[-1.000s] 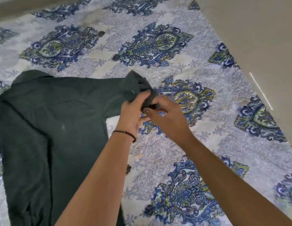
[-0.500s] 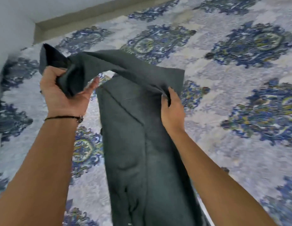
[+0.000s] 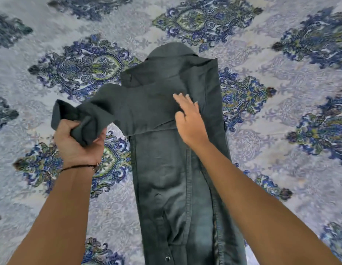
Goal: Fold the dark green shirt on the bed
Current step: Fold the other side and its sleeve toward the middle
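Observation:
The dark green shirt (image 3: 166,169) lies lengthwise on the bed as a narrow strip, its sides folded in and its collar at the far end. One sleeve (image 3: 113,106) crosses the chest toward the left. My left hand (image 3: 78,142) is shut on the cuff end of that sleeve, holding it just off the shirt's left edge. My right hand (image 3: 189,119) rests flat and open on the chest, fingers spread, pressing on the sleeve's base near the right fold.
The bed sheet (image 3: 281,131) is pale grey with large blue and green paisley medallions and spreads on all sides of the shirt. A thin black band circles my left wrist (image 3: 78,167).
The sleeve, held high and to the left before, has come down across the chest. My right hand let go of the fabric edge and now lies flat on the shirt.

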